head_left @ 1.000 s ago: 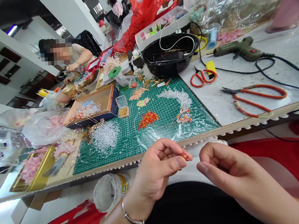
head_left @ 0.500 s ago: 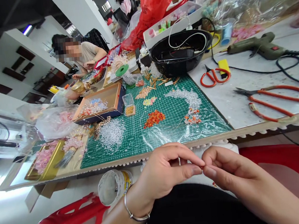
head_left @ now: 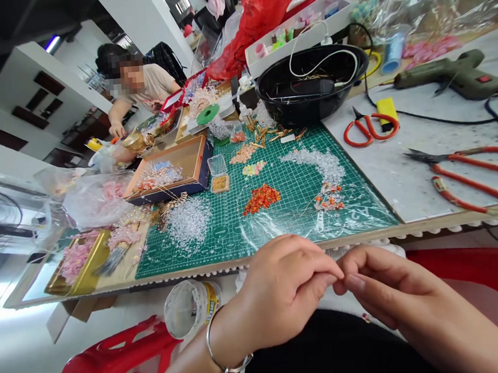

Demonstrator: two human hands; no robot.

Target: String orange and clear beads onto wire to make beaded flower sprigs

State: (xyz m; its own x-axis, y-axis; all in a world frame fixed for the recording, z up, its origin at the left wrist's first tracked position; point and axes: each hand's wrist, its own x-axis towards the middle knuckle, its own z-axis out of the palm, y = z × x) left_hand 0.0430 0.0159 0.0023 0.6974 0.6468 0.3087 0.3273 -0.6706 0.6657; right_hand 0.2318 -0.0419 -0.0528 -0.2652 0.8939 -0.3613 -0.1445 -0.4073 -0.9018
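Note:
My left hand point(head_left: 283, 290) and my right hand point(head_left: 386, 285) meet fingertip to fingertip over my lap, just below the table's front edge. Both are closed in a pinch. What sits between the tips is hidden now; earlier frames showed a small orange bead in my left fingers. A silver bangle circles my left wrist. A tiny red speck point(head_left: 365, 317) shows under my right hand. On the green cutting mat point(head_left: 235, 233) beyond my hands lie a pile of orange beads point(head_left: 261, 198) and heaps of clear beads point(head_left: 189, 221).
Right of the mat lie small orange scissors point(head_left: 369, 130), a yellow lighter point(head_left: 386, 108), long orange-handled shears point(head_left: 467, 172) and a glue gun point(head_left: 451, 73). A black bowl point(head_left: 309, 81) stands behind the mat and a wooden box point(head_left: 174, 169) at its left. Another person point(head_left: 141, 83) works at the far left.
My hands have come together: the gap between them closed and the orange bead, visible a second ago, is now hidden between the fingertips. The view shifted slightly left.

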